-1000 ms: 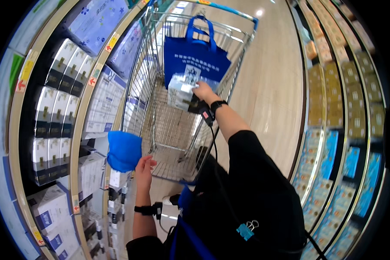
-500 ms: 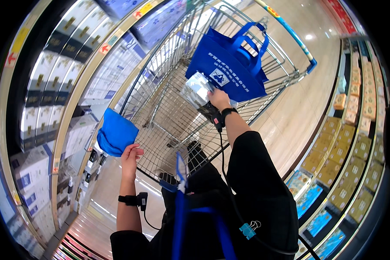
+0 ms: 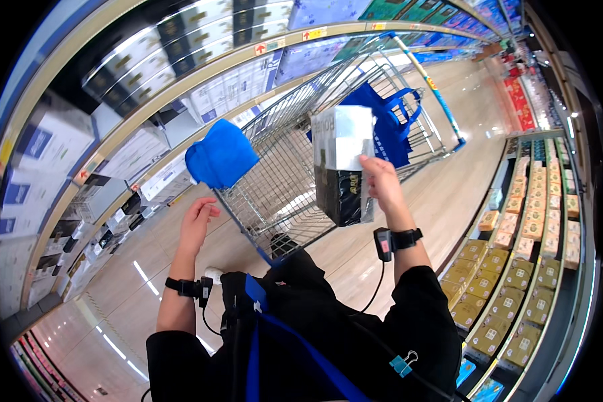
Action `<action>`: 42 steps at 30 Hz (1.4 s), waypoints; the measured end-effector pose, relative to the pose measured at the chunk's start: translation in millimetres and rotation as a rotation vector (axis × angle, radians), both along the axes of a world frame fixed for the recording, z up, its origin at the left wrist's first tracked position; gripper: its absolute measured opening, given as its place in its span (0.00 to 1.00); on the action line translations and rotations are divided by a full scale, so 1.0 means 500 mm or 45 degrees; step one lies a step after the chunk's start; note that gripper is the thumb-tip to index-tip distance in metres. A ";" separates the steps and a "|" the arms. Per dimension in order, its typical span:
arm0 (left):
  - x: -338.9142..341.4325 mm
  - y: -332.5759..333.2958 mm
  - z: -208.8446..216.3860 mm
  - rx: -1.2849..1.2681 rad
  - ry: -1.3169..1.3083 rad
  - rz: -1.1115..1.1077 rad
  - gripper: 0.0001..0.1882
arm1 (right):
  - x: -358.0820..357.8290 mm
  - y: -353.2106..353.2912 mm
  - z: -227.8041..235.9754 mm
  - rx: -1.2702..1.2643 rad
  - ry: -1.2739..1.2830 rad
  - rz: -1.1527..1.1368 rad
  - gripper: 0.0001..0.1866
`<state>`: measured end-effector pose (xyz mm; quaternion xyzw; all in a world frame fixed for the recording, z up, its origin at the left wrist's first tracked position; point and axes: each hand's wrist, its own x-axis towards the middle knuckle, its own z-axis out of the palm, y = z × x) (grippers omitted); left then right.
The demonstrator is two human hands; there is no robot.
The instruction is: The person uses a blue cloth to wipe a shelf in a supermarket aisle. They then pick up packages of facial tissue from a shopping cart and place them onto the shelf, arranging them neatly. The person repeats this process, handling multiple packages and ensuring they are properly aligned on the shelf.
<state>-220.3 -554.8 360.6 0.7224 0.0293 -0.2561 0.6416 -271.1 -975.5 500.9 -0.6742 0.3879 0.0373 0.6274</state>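
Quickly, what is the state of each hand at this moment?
Left hand: open, fingers loosely bent, holding nothing.
Right hand: closed, holding the white-and-black pack.

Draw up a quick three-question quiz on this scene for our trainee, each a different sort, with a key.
1. Multiple choice: what is the right hand holding?
A) the cart handle
B) a silver-and-black pack
C) a binder clip

2. True or false: the left hand is gripping the pack too.

3. Fill in the blank: the pack partly hides a ____ shopping bag.

Key:
1. B
2. False; the left hand is empty, apart from the pack.
3. blue
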 end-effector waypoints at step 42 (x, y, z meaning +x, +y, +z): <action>-0.115 0.998 -0.026 -0.118 1.271 0.218 0.41 | 0.109 1.357 -0.228 1.474 0.339 0.057 0.15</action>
